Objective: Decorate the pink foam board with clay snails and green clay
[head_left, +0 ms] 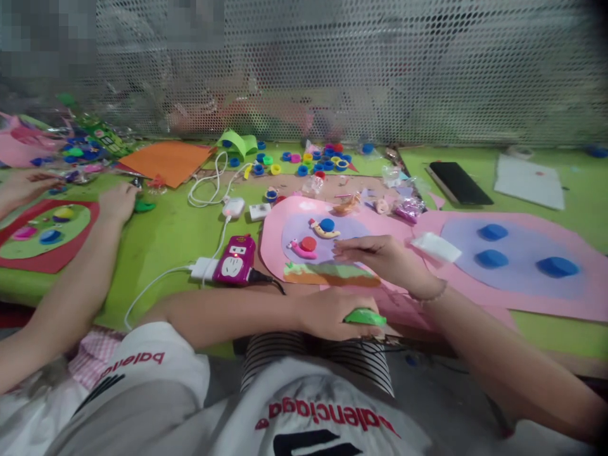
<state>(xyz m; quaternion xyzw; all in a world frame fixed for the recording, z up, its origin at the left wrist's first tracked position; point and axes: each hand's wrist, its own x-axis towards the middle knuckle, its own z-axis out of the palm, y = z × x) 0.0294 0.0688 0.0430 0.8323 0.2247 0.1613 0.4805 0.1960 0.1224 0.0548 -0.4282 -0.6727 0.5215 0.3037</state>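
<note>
At the table's front edge my left hand (335, 315) is closed around a lump of green modelling clay (365, 317), which looks wrapped in clear film. My right hand (380, 254) hovers over the pink card (273, 244), fingertips pinched together; what they hold, if anything, is too small to make out. On the card's lilac oval lie two clay snails: a cream snail (327, 233) with a blue cap as shell and a pink snail (304, 251) with a red one. A green and brown clay strip (327, 274) runs along the oval's bottom.
Right of it lies another pink card (522, 301) with three blue caps. A phone (460, 182) lies behind. A purple power socket (235, 259) with white cables stands left. Bottle caps (303, 170) are scattered behind. A co-worker's hands (118, 201) work at far left by a red card (52, 256).
</note>
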